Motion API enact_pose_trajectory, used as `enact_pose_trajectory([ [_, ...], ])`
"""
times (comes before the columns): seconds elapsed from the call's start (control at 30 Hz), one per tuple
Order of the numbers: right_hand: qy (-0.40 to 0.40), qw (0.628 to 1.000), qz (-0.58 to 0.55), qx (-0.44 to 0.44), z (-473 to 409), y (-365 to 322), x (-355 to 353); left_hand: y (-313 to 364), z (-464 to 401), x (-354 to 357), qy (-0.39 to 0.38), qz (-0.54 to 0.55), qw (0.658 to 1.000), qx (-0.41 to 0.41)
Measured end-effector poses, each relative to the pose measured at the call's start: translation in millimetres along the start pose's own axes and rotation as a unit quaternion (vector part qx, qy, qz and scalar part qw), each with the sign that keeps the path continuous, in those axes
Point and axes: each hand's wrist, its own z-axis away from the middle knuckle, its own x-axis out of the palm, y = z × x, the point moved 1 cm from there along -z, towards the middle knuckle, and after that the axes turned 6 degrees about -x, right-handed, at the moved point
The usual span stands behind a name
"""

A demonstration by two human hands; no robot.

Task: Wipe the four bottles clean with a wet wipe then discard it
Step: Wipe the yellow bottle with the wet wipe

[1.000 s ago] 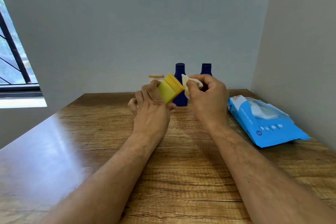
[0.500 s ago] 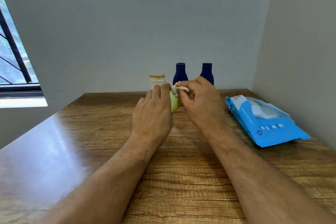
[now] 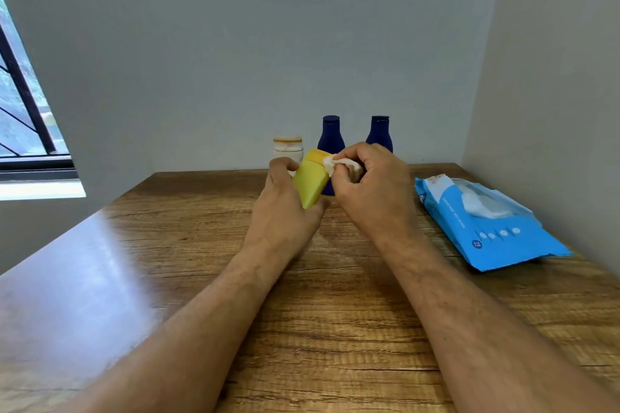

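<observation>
- The left hand [image 3: 285, 211] grips the yellow bottle [image 3: 312, 179] around its lower body, fingers curled behind it and thumb at the near side, and holds it tilted above the bench [image 3: 335, 312] with its cap end up and leaning right. That tilt seems meant to turn the top toward the other hand.
- The right hand [image 3: 372, 188] is clamped on a bunched wet wipe [image 3: 339, 164], pinching it in curled fingers and pressing it against the bottle's cap end. I judge this to be the wiping of that bottle in progress.
- Three other bottles stand upright at the back of the bench by the wall: a white bottle [image 3: 287, 147] on the left, a blue bottle [image 3: 330, 134] in the middle and a second blue bottle [image 3: 379, 132] on the right. Lined up there, they are within reach but out of the working space.
- The blue wipe pack [image 3: 486, 225] lies flat on the right side of the bench, well apart from the hands, with a white sheet showing at its opening.
- The hands and the yellow bottle cover the lower parts of all three standing bottles.
- How much of the wipe is folded inside the right palm cannot be made out, and no bin shows anywhere in view.
- Whether any standing bottle is already clean is, perhaps, impossible to judge from here.
</observation>
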Motion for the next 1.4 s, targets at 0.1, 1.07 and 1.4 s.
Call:
enact_pose_trajectory([
  [0.1, 0.003, 1.0, -0.015, 0.004, -2, 2, -1, 1, -3, -3, -0.005, 0.091, 0.995, -0.04],
  [1.07, -0.029, 0.966, -0.234, 0.107, -2, -4, 1, 2, 2, -7, -0.193, 0.435, 0.844, -0.245],
  [1.4, -0.248, 0.901, -0.33, 0.136, 6, -17, 4, -1, 0, -9, -0.237, 0.548, 0.767, -0.235],
])
